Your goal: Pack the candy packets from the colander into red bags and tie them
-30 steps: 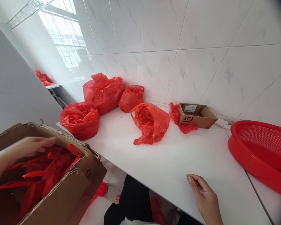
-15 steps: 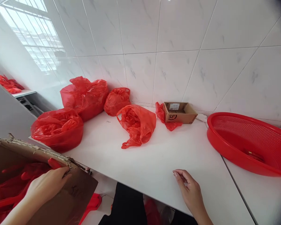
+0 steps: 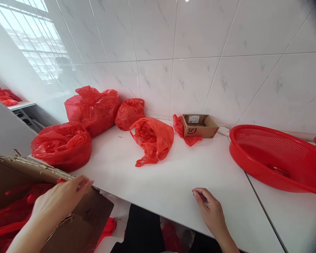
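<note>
My left hand (image 3: 61,195) is at the torn rim of a large cardboard box (image 3: 84,214) at lower left. Its fingers are bent together over the rim, and their tips are partly hidden. Red pieces that look like plastic or rubber gloves (image 3: 18,207) lie inside the box, below my left wrist. Over the white table at the right, my right hand (image 3: 212,211) has thumb and forefinger pinched together. Whatever may be between those fingertips is too small to make out. Beyond the hands, an open red plastic bag (image 3: 158,140) lies stuffed with red material.
More full red bags (image 3: 61,144) stand along the table's left and back. By the tiled wall is a small SF carton (image 3: 200,130) with a red bag behind it. A large red perforated basket (image 3: 268,179) occupies the right. The table's front edge runs past my legs.
My left hand has shifted right and up, out across the cardboard box's rim. My right hand keeps its pinch. The view has turned slightly right.
</note>
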A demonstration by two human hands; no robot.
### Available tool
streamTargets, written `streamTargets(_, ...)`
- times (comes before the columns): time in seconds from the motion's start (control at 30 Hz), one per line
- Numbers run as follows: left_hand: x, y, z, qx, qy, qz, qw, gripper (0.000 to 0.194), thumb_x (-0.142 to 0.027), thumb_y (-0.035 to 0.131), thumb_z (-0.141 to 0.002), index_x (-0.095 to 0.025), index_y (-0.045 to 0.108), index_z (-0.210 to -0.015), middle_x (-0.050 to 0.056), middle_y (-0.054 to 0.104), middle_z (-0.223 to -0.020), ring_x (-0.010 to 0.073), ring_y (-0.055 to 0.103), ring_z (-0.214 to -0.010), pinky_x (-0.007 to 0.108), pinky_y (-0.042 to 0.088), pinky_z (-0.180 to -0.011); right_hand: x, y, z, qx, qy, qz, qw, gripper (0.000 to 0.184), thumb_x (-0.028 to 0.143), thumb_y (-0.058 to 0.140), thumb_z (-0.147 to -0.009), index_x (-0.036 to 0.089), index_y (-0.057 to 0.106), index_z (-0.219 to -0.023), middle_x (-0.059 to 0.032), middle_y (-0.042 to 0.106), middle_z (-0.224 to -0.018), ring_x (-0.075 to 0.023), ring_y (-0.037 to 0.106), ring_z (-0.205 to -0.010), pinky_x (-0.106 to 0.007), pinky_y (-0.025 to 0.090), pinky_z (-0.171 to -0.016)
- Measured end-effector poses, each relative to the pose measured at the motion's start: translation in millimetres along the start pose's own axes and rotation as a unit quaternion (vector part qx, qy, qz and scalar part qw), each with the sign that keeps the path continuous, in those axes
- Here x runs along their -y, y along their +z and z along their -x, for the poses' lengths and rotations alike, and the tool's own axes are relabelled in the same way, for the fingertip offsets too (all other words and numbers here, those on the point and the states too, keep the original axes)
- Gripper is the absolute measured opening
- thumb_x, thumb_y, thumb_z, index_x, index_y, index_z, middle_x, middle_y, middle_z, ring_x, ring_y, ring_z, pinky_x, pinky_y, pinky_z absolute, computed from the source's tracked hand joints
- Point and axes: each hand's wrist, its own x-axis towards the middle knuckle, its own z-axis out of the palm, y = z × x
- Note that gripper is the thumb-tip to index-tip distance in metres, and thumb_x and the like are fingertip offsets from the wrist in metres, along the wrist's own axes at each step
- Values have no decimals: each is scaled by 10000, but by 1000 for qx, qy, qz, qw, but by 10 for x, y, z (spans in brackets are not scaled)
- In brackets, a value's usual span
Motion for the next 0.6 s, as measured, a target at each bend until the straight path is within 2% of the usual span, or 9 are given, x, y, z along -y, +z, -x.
streamTargets(0.07, -368, -43, -63, -40, 47, 47, 997, 383, -581, 438, -837, -308, 674, -965, 40, 730, -954, 307, 655, -845, 394, 459, -729, -2, -4, -2, 1, -1, 3, 1000, 333, 516, 464, -916, 242, 653, -918, -33, 687, -939, -180, 621, -795, -276, 501, -697)
streamTargets(0.13, -820, 79, -224, -43, 164, 163, 972, 355, -528, 499, -833, -293, 675, -1033, 54, 718, -1016, 287, 648, -889, 371, 462, -761, -7, -4, -6, -1, -5, 5, 1000, 337, 519, 460, -917, 241, 649, -914, -31, 684, -935, -178, 615, -783, -279, 494, -691)
streamTargets(0.17, -1051, 188, -334, -40, 199, 189, 961, 339, -486, 527, -827, -306, 666, -1078, 48, 697, -1090, 266, 644, -911, 360, 467, -783, -11, -2, -9, -3, -10, 6, 1000, 336, 518, 458, -918, 240, 648, -911, -31, 683, -934, -177, 612, -779, -281, 492, -691)
streamTargets(0.23, -1467, 428, -583, -61, 218, 225, 948, 446, -382, 587, -790, -315, 594, -1232, 72, 541, -1367, 283, 592, -1067, 385, 460, -851, -17, 3, -13, -5, -21, 8, 1000, 332, 508, 454, -922, 236, 644, -906, -33, 681, -923, -177, 607, -772, -284, 488, -693)
streamTargets(0.3, -1773, 589, -825, -77, 225, 269, 933, 432, -298, 668, -697, -276, 654, -1129, 94, 505, -1400, 326, 525, -1174, 410, 454, -889, -17, 7, -16, -7, -32, 9, 999, 327, 494, 450, -928, 230, 640, -899, -35, 679, -903, -176, 603, -761, -284, 485, -691)
streamTargets(0.37, -1943, 593, -1027, -90, 232, 324, 913, 242, -233, 685, -629, -234, 701, -871, 96, 608, -1261, 330, 532, -1160, 409, 448, -914, -8, 7, -13, -9, -35, 8, 999, 324, 484, 443, -934, 228, 637, -894, -37, 676, -888, -175, 598, -748, -280, 479, -668)
streamTargets(0.43, -1989, 452, -1186, -110, 230, 390, 884, 84, -224, 647, -622, -215, 647, -705, 76, 682, -1052, 298, 585, -1071, 386, 461, -901, 7, 5, -6, -10, -35, 6, 999, 320, 475, 437, -939, 228, 636, -896, -39, 673, -882, -176, 594, -745, -278, 475, -657)
streamTargets(0.5, -1956, 244, -1298, -134, 210, 467, 848, 71, -270, 572, -670, -210, 583, -704, 54, 679, -908, 259, 626, -969, 359, 493, -841, 18, 4, 4, -7, -31, 2, 999, 314, 470, 437, -941, 231, 635, -897, -38, 670, -880, -176, 592, -748, -279, 474, -663)
streamTargets(0.6, -1852, 1, -1353, -144, 164, 583, 783, 151, -347, 400, -761, -215, 473, -759, 49, 641, -866, 214, 656, -862, 332, 533, -739, 14, 3, 10, 0, -21, -3, 1000, 309, 476, 448, -935, 234, 636, -893, -37, 669, -889, -179, 592, -759, -283, 471, -671)
